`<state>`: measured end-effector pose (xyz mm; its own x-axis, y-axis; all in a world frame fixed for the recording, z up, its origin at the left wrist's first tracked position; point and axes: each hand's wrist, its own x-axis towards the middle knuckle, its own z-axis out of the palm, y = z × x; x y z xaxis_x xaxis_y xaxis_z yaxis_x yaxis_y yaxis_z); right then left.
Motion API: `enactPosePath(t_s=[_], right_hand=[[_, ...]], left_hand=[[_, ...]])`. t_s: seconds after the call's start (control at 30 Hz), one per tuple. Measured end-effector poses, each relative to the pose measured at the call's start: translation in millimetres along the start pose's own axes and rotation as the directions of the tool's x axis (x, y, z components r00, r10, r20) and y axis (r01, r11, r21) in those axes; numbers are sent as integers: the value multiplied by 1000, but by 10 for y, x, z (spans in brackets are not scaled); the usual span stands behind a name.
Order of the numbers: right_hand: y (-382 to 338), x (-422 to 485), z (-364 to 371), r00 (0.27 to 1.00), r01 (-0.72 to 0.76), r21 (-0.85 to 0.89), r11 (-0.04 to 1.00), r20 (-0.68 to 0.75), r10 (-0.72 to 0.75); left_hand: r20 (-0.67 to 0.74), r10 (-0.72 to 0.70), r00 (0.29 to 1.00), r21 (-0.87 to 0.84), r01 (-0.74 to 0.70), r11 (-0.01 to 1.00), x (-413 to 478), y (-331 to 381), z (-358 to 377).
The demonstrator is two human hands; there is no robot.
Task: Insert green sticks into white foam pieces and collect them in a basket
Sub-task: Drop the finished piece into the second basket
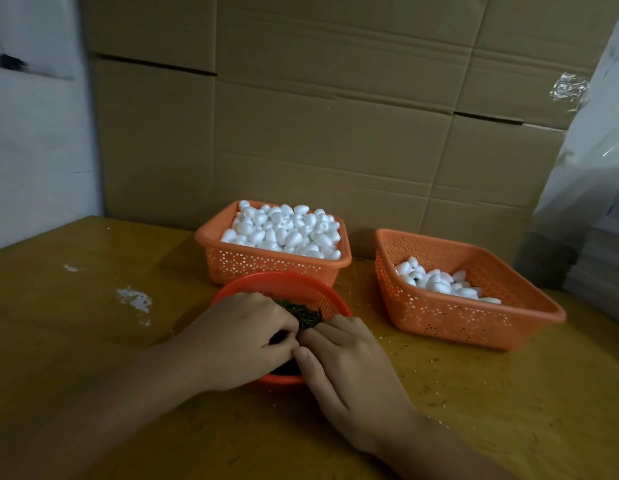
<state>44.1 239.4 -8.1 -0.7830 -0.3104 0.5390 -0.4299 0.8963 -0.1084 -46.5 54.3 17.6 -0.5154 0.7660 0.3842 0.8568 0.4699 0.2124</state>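
A round orange basket [294, 284] in front of me holds a heap of dark green sticks [302, 315]. Both hands are over it. My left hand [245, 337] has its fingers curled down into the sticks. My right hand [342, 358] meets it from the right, fingertips curled among the sticks; what each hand holds is hidden. Behind stands a rectangular orange basket [266, 263] heaped with white foam pieces [287, 230]. To the right, another orange basket [474, 317] holds a smaller pile of foam pieces [439, 280], some showing green spots.
The yellow wooden table [93, 323] carries white scuffs at the left and small green crumbs near the right basket. Stacked cardboard boxes [318, 116] form a wall behind the baskets. A plastic-wrapped stack [595, 220] stands at the far right.
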Motion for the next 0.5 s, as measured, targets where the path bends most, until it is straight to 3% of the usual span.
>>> enactPosePath(t_s=[0.2,0.33,0.43,0.5], right_hand=[[10,-1,34,1000,-6,1,1000,-11,6],[7,43,47,999,-15,-2,1000,-31,15],[13,41,51,999,-26,0,1000,-45,26],[29,23,56,998,-24,5,1000,-52,24]], left_hand=[[-43,-17,999,-50,15,999,-7,0,18],[-265,8,964,-59,-24,998,73,-3,-96],[-492,96,865,101,-53,993,277,-13,-206],[-484,22,875,199,86,976,498,-102,-312]])
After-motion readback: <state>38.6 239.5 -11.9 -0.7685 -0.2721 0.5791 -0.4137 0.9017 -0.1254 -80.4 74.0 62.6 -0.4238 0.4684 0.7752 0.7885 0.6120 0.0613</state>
